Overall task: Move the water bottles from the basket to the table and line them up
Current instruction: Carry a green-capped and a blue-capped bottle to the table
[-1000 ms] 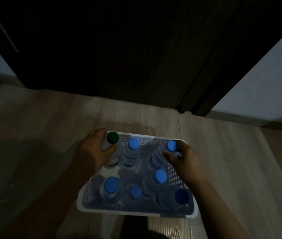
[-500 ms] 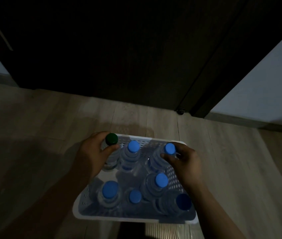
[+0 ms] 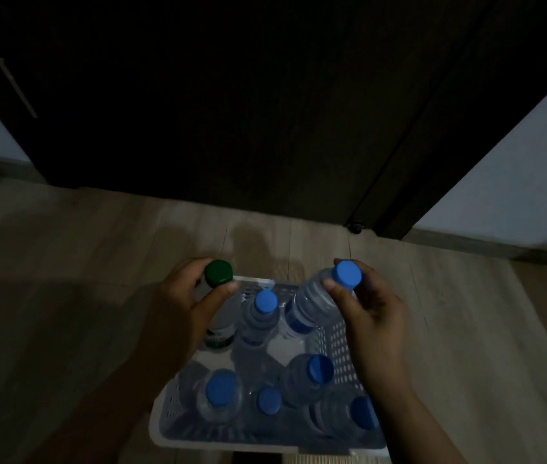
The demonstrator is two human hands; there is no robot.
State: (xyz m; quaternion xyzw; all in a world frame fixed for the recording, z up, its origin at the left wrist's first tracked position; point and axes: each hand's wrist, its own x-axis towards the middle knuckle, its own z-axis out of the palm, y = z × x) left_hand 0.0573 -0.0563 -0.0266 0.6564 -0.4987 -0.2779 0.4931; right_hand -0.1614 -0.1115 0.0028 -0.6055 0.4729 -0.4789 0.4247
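At the far side of the basket (image 3: 335, 343), I saw the left hand (image 3: 181, 309) pinching the green-capped bottle (image 3: 221, 326) just below its cap, with thumb and fingers curled round the neck. That bottle stood nearly upright in the far left corner. The right hand (image 3: 374, 319) was clamped the same way on the neck of a blue-capped bottle (image 3: 308, 308). Its long axis was tilted, cap up to the right and base down toward the basket's middle. Each bottle hung directly under its own hand, so I judged the pull should follow each neck upward. Between them stood a third bottle (image 3: 263, 316), very close to both. Four more bottles (image 3: 220, 393) were nearer to me. The table was not in view, only the wooden floor (image 3: 64, 279) and a dark door (image 3: 232, 112).
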